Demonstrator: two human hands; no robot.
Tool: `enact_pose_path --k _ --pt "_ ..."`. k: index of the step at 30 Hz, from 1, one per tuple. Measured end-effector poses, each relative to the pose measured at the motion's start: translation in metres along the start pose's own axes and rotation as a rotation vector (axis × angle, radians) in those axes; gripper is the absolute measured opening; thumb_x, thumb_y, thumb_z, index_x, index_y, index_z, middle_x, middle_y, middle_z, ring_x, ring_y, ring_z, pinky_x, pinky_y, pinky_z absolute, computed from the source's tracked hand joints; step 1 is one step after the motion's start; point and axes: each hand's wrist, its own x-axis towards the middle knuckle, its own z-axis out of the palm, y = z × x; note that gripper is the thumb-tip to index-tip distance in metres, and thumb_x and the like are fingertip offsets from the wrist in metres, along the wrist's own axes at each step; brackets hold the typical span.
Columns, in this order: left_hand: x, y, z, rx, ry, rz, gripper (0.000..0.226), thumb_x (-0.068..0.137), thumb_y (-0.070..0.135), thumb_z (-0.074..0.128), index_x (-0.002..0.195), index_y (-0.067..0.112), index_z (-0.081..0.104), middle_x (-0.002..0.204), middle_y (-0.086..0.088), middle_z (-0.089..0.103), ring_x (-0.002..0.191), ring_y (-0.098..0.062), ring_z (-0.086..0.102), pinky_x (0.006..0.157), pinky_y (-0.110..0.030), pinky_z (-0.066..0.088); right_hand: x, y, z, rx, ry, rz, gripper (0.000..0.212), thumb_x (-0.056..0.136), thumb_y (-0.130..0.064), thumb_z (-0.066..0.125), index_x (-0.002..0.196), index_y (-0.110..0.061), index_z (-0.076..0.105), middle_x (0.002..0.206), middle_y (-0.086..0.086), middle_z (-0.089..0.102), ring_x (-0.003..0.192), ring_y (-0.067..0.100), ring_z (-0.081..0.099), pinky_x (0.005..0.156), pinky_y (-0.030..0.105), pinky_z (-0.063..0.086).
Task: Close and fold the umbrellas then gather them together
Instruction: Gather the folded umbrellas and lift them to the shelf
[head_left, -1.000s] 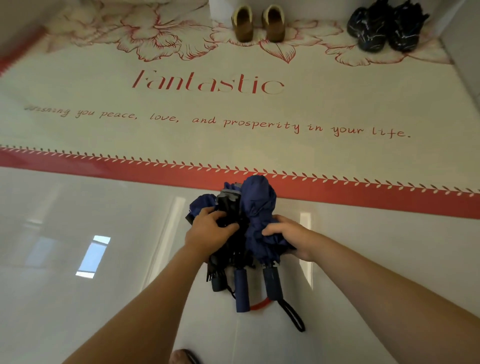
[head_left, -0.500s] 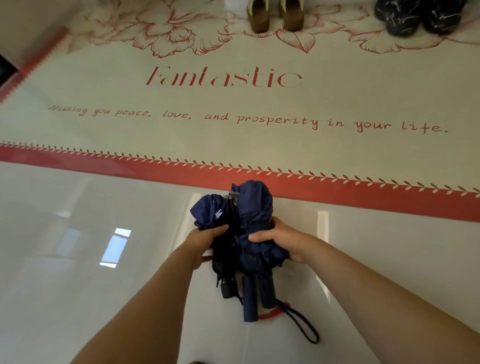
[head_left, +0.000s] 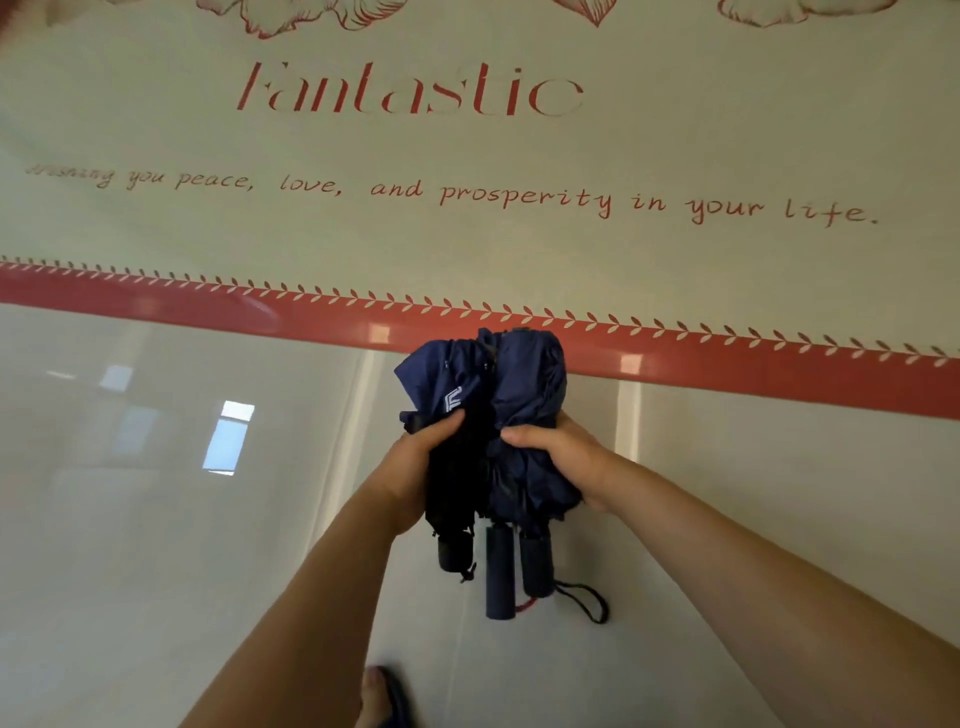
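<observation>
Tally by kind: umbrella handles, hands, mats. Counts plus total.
Umbrella handles: 3
Hands: 2, left hand and right hand, both gripping the umbrella bundle
Floor mat: 1
Total: 6

Left forearm (head_left: 322, 597), right forearm (head_left: 753, 566): bare along whole visible length, smooth, cut off by lower frame edge. Left grip (head_left: 415, 467), right grip (head_left: 566, 457): bare human hands, short rounded thumbs in view. Foot (head_left: 371, 699) at bottom edge: bare on top, in dark navy slipper (head_left: 397, 696); only part of slipper visible, blurred, cropped by frame.
</observation>
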Motion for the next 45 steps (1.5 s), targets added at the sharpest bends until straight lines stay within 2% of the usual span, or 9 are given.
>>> enact_pose_path --k 3,6,9,13,19,25,30,37,45 --pt "-0.04 0.024 0.037 0.005 -0.021 0.042 0.041 0.092 0.026 0.062 0.132 0.017 0.06 0.123 -0.009 0.07 0.112 -0.027 0.068 0.092 -0.038 0.053 -0.043 -0.029 0.004 0.076 0.076 -0.012 0.087 0.056 -0.04 0.074 0.136 -0.014 0.053 0.123 0.014 0.069 0.112 0.033 0.067 0.104 0.049 0.05" --pt "-0.091 0.057 0.074 0.065 -0.072 0.135 0.042 0.089 0.02 0.064 0.131 0.015 0.059 0.123 -0.01 0.07 0.113 -0.026 0.067 0.092 -0.035 0.056 -0.102 -0.078 0.009 0.044 0.086 -0.02 0.081 0.06 -0.05 0.066 0.136 -0.026 0.05 0.121 0.005 0.07 0.111 0.026 0.067 0.105 0.05 0.049" --pt "-0.148 0.101 0.116 0.111 -0.104 0.193 0.042 0.087 0.012 0.068 0.129 0.013 0.061 0.122 -0.01 0.07 0.114 -0.026 0.067 0.094 -0.037 0.055 -0.17 -0.141 0.015 0.024 0.134 -0.069 0.078 0.065 -0.048 0.068 0.137 -0.03 0.043 0.123 -0.001 0.066 0.112 0.019 0.066 0.103 0.044 0.05" --pt "-0.235 0.171 0.181 0.152 -0.132 0.223 0.043 0.086 0.011 0.072 0.128 0.015 0.063 0.121 -0.007 0.071 0.111 -0.024 0.068 0.095 -0.04 0.054 -0.268 -0.237 0.016 0.001 0.191 -0.133 0.058 0.092 -0.033 0.067 0.139 -0.028 0.032 0.128 -0.006 0.058 0.11 0.009 0.062 0.088 0.026 0.052" --pt "-0.364 0.279 0.297 0.2 -0.167 0.31 0.052 0.079 0.022 0.081 0.128 0.023 0.062 0.117 -0.001 0.073 0.106 -0.021 0.071 0.092 -0.042 0.056 -0.422 -0.38 0.001 -0.027 0.364 -0.219 0.053 0.095 -0.038 0.066 0.14 -0.033 0.04 0.125 -0.007 0.061 0.101 0.008 0.065 0.082 0.026 0.054" --pt "-0.462 0.366 0.428 0.324 -0.283 0.433 0.05 0.079 0.021 0.082 0.126 0.024 0.064 0.116 0.002 0.073 0.105 -0.018 0.071 0.09 -0.039 0.057 -0.554 -0.49 -0.039 0.041 0.49 -0.353 0.062 0.095 -0.039 0.067 0.148 -0.024 0.038 0.137 0.001 0.058 0.119 0.023 0.062 0.105 0.041 0.05" --pt "-0.521 0.401 0.55 0.461 -0.388 0.527 0.052 0.079 0.019 0.082 0.127 0.023 0.063 0.115 0.003 0.073 0.101 -0.015 0.072 0.084 -0.033 0.059 -0.652 -0.538 -0.102 0.175 0.57 -0.434 0.062 0.094 -0.041 0.067 0.146 -0.025 0.037 0.137 0.004 0.059 0.116 0.025 0.064 0.105 0.045 0.051" --pt "-0.58 0.399 0.712 0.578 -0.526 0.599 0.065 0.074 0.028 0.087 0.132 0.024 0.058 0.12 0.004 0.071 0.104 -0.014 0.071 0.09 -0.037 0.058 -0.784 -0.568 -0.203 0.171 0.706 -0.542 0.07 0.096 -0.045 0.061 0.154 -0.024 0.029 0.144 0.003 0.054 0.122 0.025 0.061 0.108 0.045 0.048" --pt "-0.615 0.403 0.846 0.71 -0.682 0.674 0.061 0.074 0.028 0.086 0.129 0.027 0.06 0.116 0.005 0.071 0.103 -0.013 0.07 0.088 -0.032 0.058 -0.865 -0.591 -0.285 0.341 0.822 -0.624 0.063 0.099 -0.041 0.058 0.152 -0.019 0.032 0.14 0.006 0.058 0.119 0.025 0.063 0.107 0.044 0.049"
